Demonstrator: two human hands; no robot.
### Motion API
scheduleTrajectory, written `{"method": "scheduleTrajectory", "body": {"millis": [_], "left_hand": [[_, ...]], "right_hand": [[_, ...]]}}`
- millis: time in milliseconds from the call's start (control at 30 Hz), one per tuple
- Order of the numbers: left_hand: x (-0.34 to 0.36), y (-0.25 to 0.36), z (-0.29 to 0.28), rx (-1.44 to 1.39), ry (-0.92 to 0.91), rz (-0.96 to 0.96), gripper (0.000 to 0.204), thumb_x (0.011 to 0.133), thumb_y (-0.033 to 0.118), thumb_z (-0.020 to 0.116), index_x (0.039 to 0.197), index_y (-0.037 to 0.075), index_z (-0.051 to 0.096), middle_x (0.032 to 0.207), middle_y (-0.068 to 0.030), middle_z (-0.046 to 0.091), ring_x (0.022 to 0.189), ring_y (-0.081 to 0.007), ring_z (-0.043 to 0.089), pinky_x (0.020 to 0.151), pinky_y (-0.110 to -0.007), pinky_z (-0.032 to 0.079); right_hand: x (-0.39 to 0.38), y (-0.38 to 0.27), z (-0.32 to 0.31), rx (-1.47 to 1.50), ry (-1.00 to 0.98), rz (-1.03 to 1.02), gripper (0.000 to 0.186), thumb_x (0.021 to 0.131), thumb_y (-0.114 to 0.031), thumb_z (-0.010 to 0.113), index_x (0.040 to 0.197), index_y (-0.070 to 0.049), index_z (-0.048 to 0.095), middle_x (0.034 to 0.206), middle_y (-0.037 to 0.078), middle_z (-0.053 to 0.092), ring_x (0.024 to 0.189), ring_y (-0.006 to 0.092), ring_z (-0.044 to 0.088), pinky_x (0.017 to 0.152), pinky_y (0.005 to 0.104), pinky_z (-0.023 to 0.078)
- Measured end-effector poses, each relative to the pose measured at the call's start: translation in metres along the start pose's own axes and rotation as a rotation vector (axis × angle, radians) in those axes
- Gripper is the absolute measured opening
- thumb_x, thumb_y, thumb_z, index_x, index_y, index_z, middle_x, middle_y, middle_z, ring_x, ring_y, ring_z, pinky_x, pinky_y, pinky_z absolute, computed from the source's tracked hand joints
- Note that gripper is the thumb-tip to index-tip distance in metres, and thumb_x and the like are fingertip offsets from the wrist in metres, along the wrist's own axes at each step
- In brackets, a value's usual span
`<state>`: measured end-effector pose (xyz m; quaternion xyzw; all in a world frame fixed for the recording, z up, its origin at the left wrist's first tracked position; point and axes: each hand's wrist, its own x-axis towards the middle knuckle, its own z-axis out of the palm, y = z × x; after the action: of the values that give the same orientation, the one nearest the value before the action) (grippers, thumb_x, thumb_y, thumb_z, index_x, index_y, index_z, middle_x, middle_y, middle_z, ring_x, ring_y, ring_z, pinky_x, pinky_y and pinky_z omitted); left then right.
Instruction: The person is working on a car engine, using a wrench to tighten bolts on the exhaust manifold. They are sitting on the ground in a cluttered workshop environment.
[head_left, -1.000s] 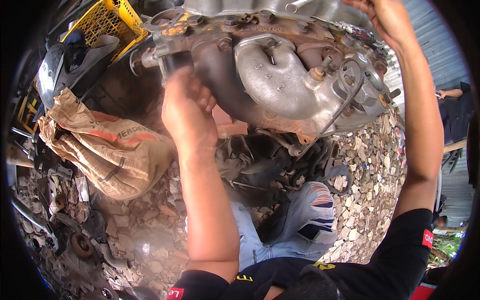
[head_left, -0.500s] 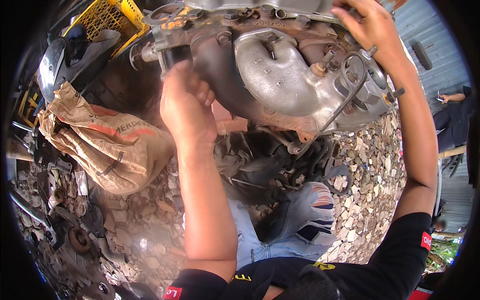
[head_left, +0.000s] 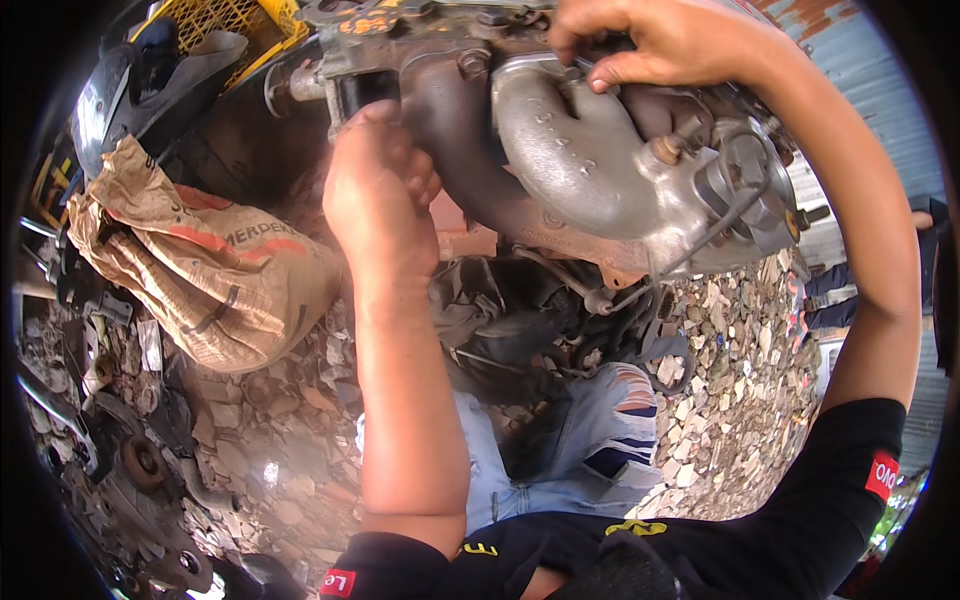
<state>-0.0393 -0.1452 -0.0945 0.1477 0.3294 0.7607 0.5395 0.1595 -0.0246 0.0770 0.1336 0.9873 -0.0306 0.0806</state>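
Observation:
An engine [head_left: 480, 20] lies across the top of the view. On its near side are a dark, rusty manifold [head_left: 440, 110] and a silver cast manifold [head_left: 590, 160] with curved branches. My left hand [head_left: 380, 190] is closed at the engine's left end, beside the rusty manifold; what its curled fingers grip is hidden. Over the top of the silver manifold my right hand [head_left: 640, 45] reaches in from the right. Its thumb and bent fingers close around a small bolt [head_left: 572, 72] between the manifold branches.
A torn brown paper sack [head_left: 220, 270] stands at the left, below a helmet [head_left: 100, 110] and a yellow crate [head_left: 235, 30]. Greasy metal parts [head_left: 145, 460] lie lower left. Broken stones [head_left: 730, 390] cover the ground. Another person [head_left: 835, 295] is at the far right.
My right hand has moved left along the engine's top, from its right part to the bolt at the silver manifold. My left hand keeps its place. The view has shifted slightly.

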Motion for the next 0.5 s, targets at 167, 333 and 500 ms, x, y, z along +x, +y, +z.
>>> {"method": "scheduleTrajectory", "body": {"millis": [167, 333, 500], "left_hand": [[0.0059, 0.0023, 0.0014, 0.015, 0.026, -0.036, 0.016, 0.101, 0.019, 0.056, 0.108, 0.006, 0.06, 0.065, 0.0045, 0.037, 0.048, -0.0074, 0.031, 0.045, -0.025, 0.026], [0.0079, 0.0006, 0.0015, 0.015, 0.06, -0.047, 0.017, 0.102, 0.019, 0.054, 0.109, 0.006, 0.06, 0.064, 0.0047, 0.037, 0.046, -0.0072, 0.031, 0.042, -0.025, 0.024], [0.0079, 0.001, 0.0019, 0.014, 0.056, -0.043, 0.018, 0.102, 0.02, 0.054, 0.111, 0.006, 0.059, 0.063, 0.0047, 0.037, 0.045, -0.0073, 0.031, 0.042, -0.025, 0.024]], "right_hand": [[0.0046, -0.0008, -0.0025, -0.097, -0.031, -0.064, 0.022, 0.089, -0.015, 0.072, 0.109, -0.006, 0.07, 0.093, 0.014, 0.062, 0.091, 0.0355, 0.064, 0.079, 0.0453, 0.053], [0.0052, -0.003, 0.0022, -0.294, -0.084, -0.104, 0.021, 0.089, -0.013, 0.066, 0.109, -0.007, 0.07, 0.092, 0.013, 0.06, 0.089, 0.0335, 0.064, 0.078, 0.0436, 0.053], [0.0041, -0.0083, 0.0008, -0.24, -0.025, -0.13, 0.023, 0.088, -0.012, 0.065, 0.11, -0.008, 0.07, 0.092, 0.011, 0.061, 0.088, 0.0313, 0.064, 0.077, 0.0414, 0.053]]}}
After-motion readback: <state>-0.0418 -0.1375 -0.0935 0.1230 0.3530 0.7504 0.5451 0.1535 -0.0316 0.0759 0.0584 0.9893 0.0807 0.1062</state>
